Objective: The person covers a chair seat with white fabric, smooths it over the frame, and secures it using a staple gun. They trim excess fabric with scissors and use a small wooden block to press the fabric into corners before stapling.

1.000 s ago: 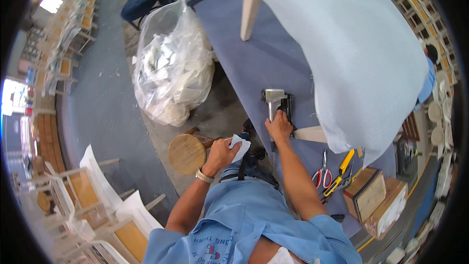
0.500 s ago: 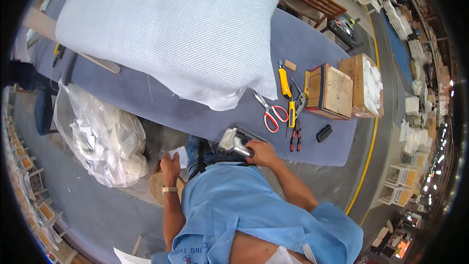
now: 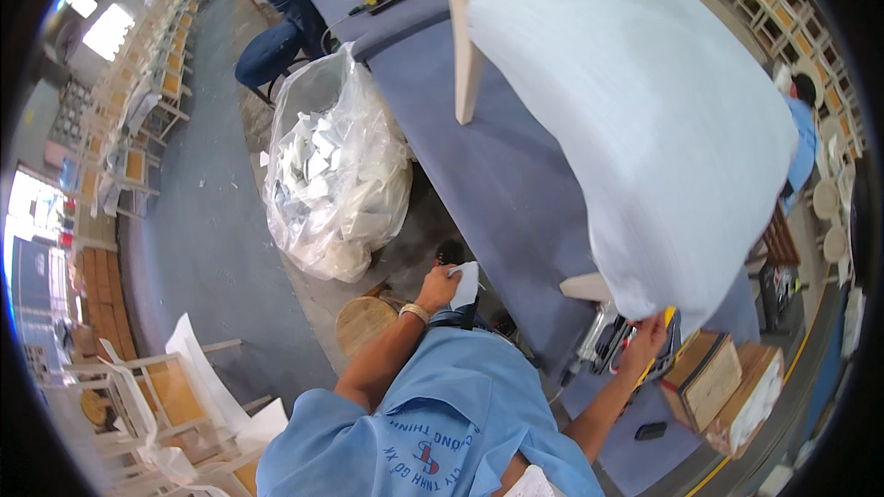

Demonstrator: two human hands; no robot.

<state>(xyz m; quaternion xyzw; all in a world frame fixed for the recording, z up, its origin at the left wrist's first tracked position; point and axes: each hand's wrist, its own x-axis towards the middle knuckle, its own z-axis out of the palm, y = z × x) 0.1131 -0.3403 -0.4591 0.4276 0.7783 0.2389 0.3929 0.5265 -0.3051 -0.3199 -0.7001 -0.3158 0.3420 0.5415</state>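
Observation:
A pale fabric scrap (image 3: 467, 283) is pinched in my left hand (image 3: 438, 291), low beside the table's near edge. My right hand (image 3: 646, 342) reaches over the table at the lower corner of a chair piece covered in pale blue-white fabric (image 3: 645, 129). Its fingers curl by the fabric's edge, next to a yellow tool part (image 3: 669, 316); what they grip is hidden. Just left of that hand is a silver staple gun (image 3: 596, 333), seemingly lying on the table. Pale wooden legs (image 3: 467, 83) stick out from the covered piece.
On the blue-grey tabletop (image 3: 433, 101) stand a wooden box (image 3: 704, 370) and a carton (image 3: 750, 405). A clear bag of scraps (image 3: 341, 184) and a round stool (image 3: 366, 324) are left of it. Chairs (image 3: 157, 405) fill the lower left. Another person (image 3: 281, 0) is behind.
The view has swung to the left. My right hand has moved from in front of my body, where it held the staple gun, to the fabric's corner. My left hand still holds the scrap.

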